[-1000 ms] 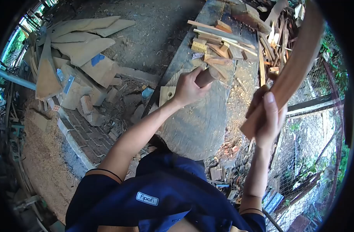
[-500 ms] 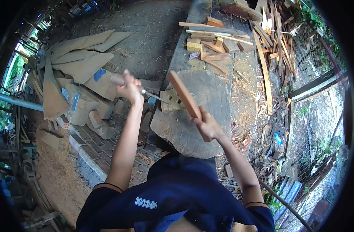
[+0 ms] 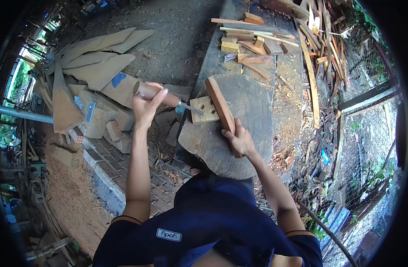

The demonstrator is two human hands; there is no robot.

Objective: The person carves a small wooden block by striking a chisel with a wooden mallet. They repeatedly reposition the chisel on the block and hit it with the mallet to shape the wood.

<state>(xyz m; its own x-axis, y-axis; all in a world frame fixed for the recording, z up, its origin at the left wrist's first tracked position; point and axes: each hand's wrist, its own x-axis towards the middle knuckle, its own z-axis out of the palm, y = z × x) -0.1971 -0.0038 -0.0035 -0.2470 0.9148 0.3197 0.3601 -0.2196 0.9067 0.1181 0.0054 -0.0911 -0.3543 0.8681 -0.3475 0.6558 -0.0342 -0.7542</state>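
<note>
My left hand (image 3: 147, 106) is closed round the wooden handle of a chisel (image 3: 170, 99). The chisel's metal blade points right, and its tip lies at a light wooden block with several holes (image 3: 203, 110). My right hand (image 3: 238, 139) grips the lower end of a reddish-brown wooden bar (image 3: 220, 103). The bar slants up and left across the right side of the holed block. Under both lies a thick, dark wooden slab (image 3: 226, 153).
Wood offcuts and sticks (image 3: 257, 46) lie on the bench beyond the slab. Curved wooden boards (image 3: 95, 66) are piled at the left. Long scrap strips (image 3: 311, 84) and a wire mesh fence (image 3: 364, 147) stand at the right.
The chisel handle, blurred before, is now clear, lower and more level in my left hand. The bar in my right hand has turned slightly more upright and its top shifted right, nearer the block.
</note>
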